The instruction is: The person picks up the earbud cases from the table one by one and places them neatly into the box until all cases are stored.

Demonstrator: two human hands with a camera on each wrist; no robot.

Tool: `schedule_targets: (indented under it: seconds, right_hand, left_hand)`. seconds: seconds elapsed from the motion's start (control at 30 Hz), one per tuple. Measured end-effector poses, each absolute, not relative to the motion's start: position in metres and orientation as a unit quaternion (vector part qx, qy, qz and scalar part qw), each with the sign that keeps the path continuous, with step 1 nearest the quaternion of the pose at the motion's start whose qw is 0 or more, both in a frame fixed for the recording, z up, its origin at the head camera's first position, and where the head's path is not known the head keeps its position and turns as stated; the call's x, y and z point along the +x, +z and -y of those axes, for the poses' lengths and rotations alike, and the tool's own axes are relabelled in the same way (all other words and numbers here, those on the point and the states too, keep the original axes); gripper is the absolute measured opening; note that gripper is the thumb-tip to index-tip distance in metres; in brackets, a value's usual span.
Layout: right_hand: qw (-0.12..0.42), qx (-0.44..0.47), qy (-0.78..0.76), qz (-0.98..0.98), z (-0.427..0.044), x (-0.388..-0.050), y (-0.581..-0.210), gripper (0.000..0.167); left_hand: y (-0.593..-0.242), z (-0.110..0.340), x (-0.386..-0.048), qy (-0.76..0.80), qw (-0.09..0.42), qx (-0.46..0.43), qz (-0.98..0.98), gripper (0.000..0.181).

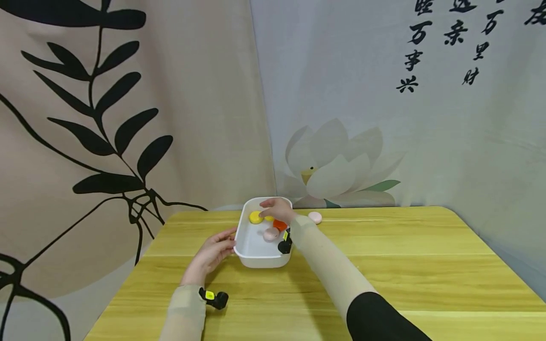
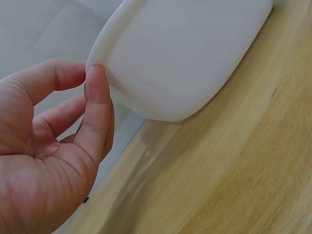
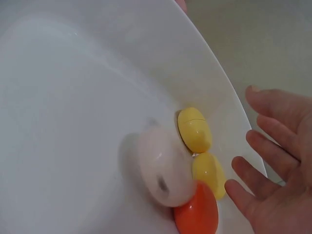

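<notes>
A white tub [image 1: 261, 262] stands on the table, holding two yellow eggs [image 3: 194, 130], an orange egg [image 3: 197, 212] and a pale pink egg [image 3: 165, 168], blurred in the right wrist view. My left hand [image 1: 215, 251] pinches the tub's left rim, thumb and fingertips meeting at the edge in the left wrist view [image 2: 63, 131]. My right hand [image 1: 279, 210] hovers over the tub's far right part, fingers spread and holding nothing; in the right wrist view the hand [image 3: 282, 161] is beside the yellow eggs.
Another pale pink piece [image 1: 315, 217] lies on the wooden table [image 1: 405, 265] to the right of the tub, near the far edge. Behind the table hangs a printed curtain [image 1: 204, 118] with dark leaves, a lotus and writing.
</notes>
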State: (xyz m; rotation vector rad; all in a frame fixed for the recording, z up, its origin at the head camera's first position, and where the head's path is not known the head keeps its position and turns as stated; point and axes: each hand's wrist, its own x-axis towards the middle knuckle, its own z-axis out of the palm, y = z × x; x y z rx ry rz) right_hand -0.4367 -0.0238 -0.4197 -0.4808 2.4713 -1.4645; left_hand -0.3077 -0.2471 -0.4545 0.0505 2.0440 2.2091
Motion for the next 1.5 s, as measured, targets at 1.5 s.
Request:
schedule_targets:
  seconds: [1.5]
  right_hand:
    - [0.059, -0.2, -0.582, -0.786, -0.085, -0.407, -0.396, 0.045]
  left_hand:
    - [-0.457, 0.247, -0.311, 0.72, 0.067, 0.016, -0.691, 0.055]
